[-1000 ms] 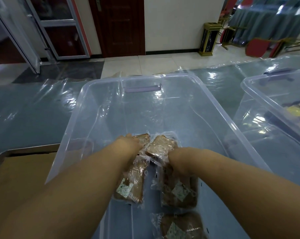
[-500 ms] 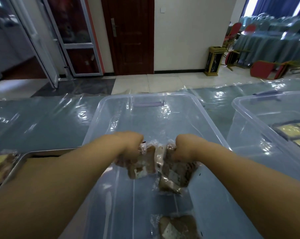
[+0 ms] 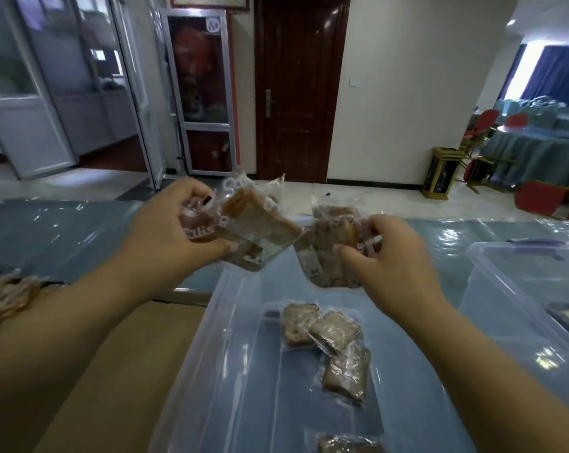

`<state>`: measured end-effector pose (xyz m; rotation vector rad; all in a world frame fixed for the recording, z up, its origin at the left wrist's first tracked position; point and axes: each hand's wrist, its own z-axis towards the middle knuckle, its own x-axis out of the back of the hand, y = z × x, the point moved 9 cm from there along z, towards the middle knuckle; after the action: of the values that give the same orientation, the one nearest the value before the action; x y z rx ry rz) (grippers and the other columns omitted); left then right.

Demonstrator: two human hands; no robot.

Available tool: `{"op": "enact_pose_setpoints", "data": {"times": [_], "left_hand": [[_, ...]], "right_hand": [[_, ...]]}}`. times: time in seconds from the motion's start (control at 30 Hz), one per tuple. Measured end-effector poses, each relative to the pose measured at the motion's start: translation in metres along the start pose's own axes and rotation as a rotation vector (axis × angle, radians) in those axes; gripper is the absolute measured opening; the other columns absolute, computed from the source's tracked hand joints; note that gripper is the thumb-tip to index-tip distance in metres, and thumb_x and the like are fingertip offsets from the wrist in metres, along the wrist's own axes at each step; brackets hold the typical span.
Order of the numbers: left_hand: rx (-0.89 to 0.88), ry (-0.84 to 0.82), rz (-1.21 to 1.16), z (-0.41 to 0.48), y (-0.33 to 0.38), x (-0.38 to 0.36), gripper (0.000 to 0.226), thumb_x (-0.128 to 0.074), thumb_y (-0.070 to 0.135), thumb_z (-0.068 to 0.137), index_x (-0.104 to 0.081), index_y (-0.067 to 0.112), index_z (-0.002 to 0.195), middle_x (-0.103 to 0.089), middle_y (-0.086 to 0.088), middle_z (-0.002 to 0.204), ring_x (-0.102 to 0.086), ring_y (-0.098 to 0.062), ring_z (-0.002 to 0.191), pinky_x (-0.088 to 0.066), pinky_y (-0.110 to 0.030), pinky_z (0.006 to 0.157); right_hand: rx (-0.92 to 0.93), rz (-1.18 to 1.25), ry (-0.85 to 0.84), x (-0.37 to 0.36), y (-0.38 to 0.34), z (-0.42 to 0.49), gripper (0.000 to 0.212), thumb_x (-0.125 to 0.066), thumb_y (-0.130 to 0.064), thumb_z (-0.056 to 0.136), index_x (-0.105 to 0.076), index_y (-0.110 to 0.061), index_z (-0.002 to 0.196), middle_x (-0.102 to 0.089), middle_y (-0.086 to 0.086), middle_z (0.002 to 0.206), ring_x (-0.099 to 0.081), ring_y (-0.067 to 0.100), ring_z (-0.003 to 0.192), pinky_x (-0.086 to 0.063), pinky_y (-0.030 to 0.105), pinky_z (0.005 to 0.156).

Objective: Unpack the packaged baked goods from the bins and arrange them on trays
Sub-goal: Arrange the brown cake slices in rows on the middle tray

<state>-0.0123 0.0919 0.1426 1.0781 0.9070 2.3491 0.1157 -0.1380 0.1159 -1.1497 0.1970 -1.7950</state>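
Holding two bundles of wrapped bread slices up over the table, I have both hands full. My left hand has its fingers curled over the top of the left bundle and its thumb clamped underneath. The wrappers are clear and crumpled together, so I cannot tell how many packets are in it. White lettering on the film is broken by folds and by my fingers and cannot be read whole.

My right hand grips the right bundle from the side. The fingers cover much of it, and here too the count is hidden. The two bundles come close at their near corners; whether they touch I cannot tell.

Below them stands the clear bin, its near end cut off by the bottom of the frame and its far end hidden behind my hands. Three wrapped slices lie overlapping on its floor, and one more packet shows only its top edge at the bottom of the frame.

Just left of the bin lies the paper-lined tray, largely behind my left forearm. At the far left a blurred heap of packets runs out of the picture. On the right a second bin is cropped by the edge, with something pale yellow inside that is too small to name.
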Motion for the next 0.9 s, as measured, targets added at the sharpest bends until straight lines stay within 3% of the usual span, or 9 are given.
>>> {"op": "enact_pose_setpoints", "data": {"times": [0.1,0.17,0.27,0.33,0.43,0.57,0.7,0.8,0.9], "left_hand": [[0.006,0.103,-0.097,-0.014,-0.017,0.041,0.051,-0.086,0.023,0.056,-0.052,0.038,0.092,-0.061,0.015,0.096,-0.063,-0.007,0.088,-0.057,-0.042,0.071],[0.028,0.138,-0.153,-0.025,-0.036,0.066,0.056,-0.084,0.029,0.052,-0.049,0.045,0.092,-0.058,0.02,0.1,-0.061,-0.006,0.092,-0.057,-0.044,0.07],[0.027,0.195,-0.158,-0.041,-0.065,0.103,0.061,-0.081,0.032,0.05,-0.044,0.046,0.097,-0.053,0.034,0.095,-0.058,0.013,0.085,-0.055,-0.021,0.061],[0.045,0.217,-0.125,-0.052,-0.091,0.125,0.066,-0.084,0.022,0.055,-0.042,0.042,0.102,-0.053,0.026,0.096,-0.057,0.016,0.084,-0.047,-0.008,0.052],[0.118,0.174,-0.113,-0.063,-0.143,0.147,0.07,-0.086,0.017,0.057,-0.041,0.043,0.104,-0.057,0.012,0.1,-0.063,-0.005,0.085,-0.051,-0.022,0.064],[0.21,0.146,-0.052,-0.077,-0.217,0.162,0.072,-0.088,0.02,0.055,-0.041,0.047,0.102,-0.056,0.012,0.099,-0.06,-0.013,0.087,-0.054,-0.039,0.067],[0.221,0.056,0.052,-0.082,-0.268,0.149,0.072,-0.087,0.021,0.052,-0.04,0.045,0.1,-0.051,0.023,0.094,-0.055,0.002,0.083,-0.048,-0.026,0.064],[0.245,-0.03,0.069,-0.083,-0.3,0.126,0.072,-0.085,0.022,0.051,-0.038,0.047,0.099,-0.053,0.02,0.093,-0.056,0.002,0.08,-0.05,-0.028,0.064],[0.27,-0.107,0.123,-0.082,-0.323,0.101,0.069,-0.081,0.031,0.057,-0.034,0.047,0.104,-0.053,0.016,0.095,-0.058,-0.003,0.083,-0.053,-0.031,0.065]], "right_hand": [[0.074,0.04,0.075,0.0,-0.04,-0.006,0.023,-0.068,-0.039,0.076,-0.054,-0.027,0.089,-0.05,-0.016,0.087,-0.049,0.0,0.077,-0.039,0.015,0.059],[0.095,0.063,0.101,-0.006,-0.066,-0.013,0.023,-0.066,-0.041,0.075,-0.054,-0.028,0.089,-0.05,-0.018,0.087,-0.049,-0.004,0.08,-0.036,0.009,0.056],[0.107,0.078,0.107,-0.027,-0.102,-0.023,0.025,-0.064,-0.044,0.073,-0.053,-0.029,0.09,-0.049,-0.02,0.087,-0.048,-0.008,0.081,-0.038,0.007,0.054],[0.095,0.077,0.094,-0.047,-0.124,-0.03,0.024,-0.065,-0.043,0.074,-0.054,-0.029,0.091,-0.05,-0.019,0.087,-0.049,-0.005,0.08,-0.036,0.008,0.056],[0.048,0.127,0.028,-0.086,-0.152,-0.038,0.024,-0.065,-0.043,0.075,-0.056,-0.028,0.091,-0.054,-0.014,0.09,-0.053,0.001,0.08,-0.046,0.017,0.063],[-0.069,0.126,-0.146,-0.15,-0.177,-0.049,0.022,-0.065,-0.044,0.075,-0.057,-0.029,0.09,-0.058,-0.007,0.092,-0.058,0.008,0.081,-0.056,0.035,0.069],[-0.234,0.03,-0.338,-0.22,-0.171,-0.072,0.017,-0.065,-0.037,0.078,-0.055,-0.024,0.084,-0.059,-0.001,0.089,-0.06,0.015,0.077,-0.056,0.04,0.071],[-0.29,-0.149,-0.389,-0.263,-0.159,-0.09,0.018,-0.061,-0.036,0.079,-0.052,-0.022,0.084,-0.054,-0.003,0.093,-0.055,0.016,0.074,-0.049,0.032,0.067],[-0.326,-0.196,-0.372,-0.296,-0.144,-0.107,0.02,-0.059,-0.037,0.083,-0.054,-0.023,0.098,-0.049,-0.006,0.101,-0.05,0.013,0.076,-0.044,0.028,0.066]]}}
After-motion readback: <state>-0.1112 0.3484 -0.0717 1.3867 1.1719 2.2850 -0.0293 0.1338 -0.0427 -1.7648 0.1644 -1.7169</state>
